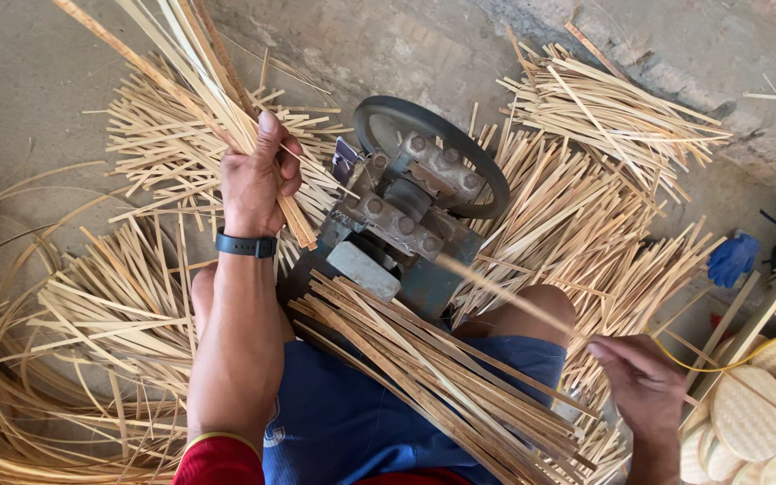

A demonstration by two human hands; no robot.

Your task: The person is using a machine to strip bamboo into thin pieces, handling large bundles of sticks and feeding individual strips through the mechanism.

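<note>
My left hand [258, 180] is gripping 1 bundle of pale flat bamboo strips [199, 72]; my right hand [644, 382] is pinching 1 thin bamboo strip [505, 292], drawing it straight through the grey-blue metal splitting machine [406, 216].

**A floor-level bamboo-splitting workshop**

This is a small craft workshop, set up on a bare concrete floor [29, 81] beside a rough, cracked masonry edge [675, 54]. A hand-fed metal splitting machine [401, 216] with a dark flywheel [487, 171] and bolted rollers sits at floor level. Cut bamboo strips [586, 207] lie heaped in loose piles all around it, and long curled shavings [2, 359] gather at one side. Stacked round woven discs [752, 413] lie at the other side, near a blue work glove [731, 259]. The person works seated on the ground, bare knees against the machine.
</note>
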